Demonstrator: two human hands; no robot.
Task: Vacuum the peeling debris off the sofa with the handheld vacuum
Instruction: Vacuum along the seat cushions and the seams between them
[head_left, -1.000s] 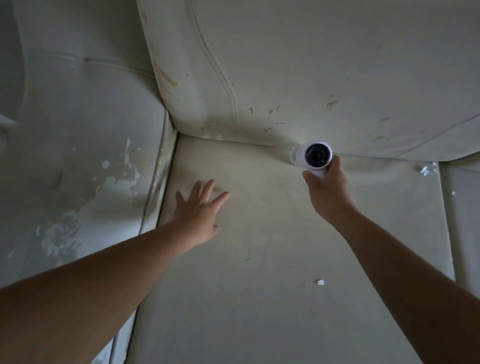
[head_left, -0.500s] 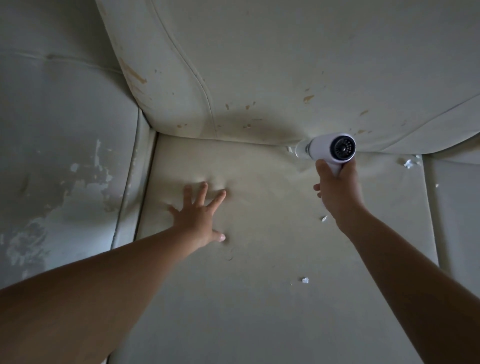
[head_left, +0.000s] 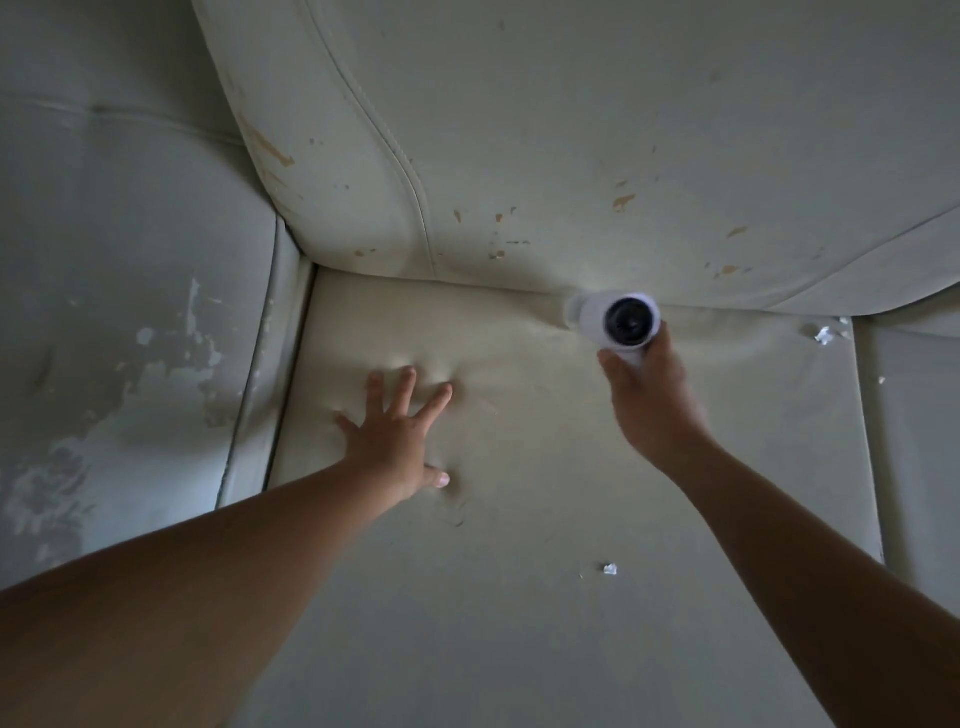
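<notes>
1. Gripping the white handheld vacuum (head_left: 621, 323) by its handle, the right hand (head_left: 652, 402) is wrapped closed around it, thumb on the left side of the handle, at the back edge of the seat cushion (head_left: 519, 597).
2. The vacuum's dark round rear end faces the camera, and its nozzle points away to the left into the crease where the seat cushion meets the back cushion (head_left: 597, 130); the nozzle tip is blurred.
3. The left hand (head_left: 397, 434) lies flat on the seat cushion near its back-left corner, fingers spread wide and palm down, holding nothing.
4. The cushion surface dimples around the fingertips and the thumb of that hand.
5. The two hands are well apart, the left one nearer the sofa's left arm (head_left: 130, 312).
6. One white peeling flake (head_left: 609, 569) lies on the seat cushion toward its front-right part, with a smaller speck just beside it on the left.
7. A larger cluster of white flakes (head_left: 825, 334) sits at the back-right corner of the seat cushion, near the seam with the neighbouring cushion (head_left: 914, 441).
8. A tiny white flake rests on that neighbouring cushion close to the seam.
9. The back cushion shows scattered tan spots where the coating has come off.
10. The left arm of the sofa carries broad pale patches of peeled surface.
</notes>
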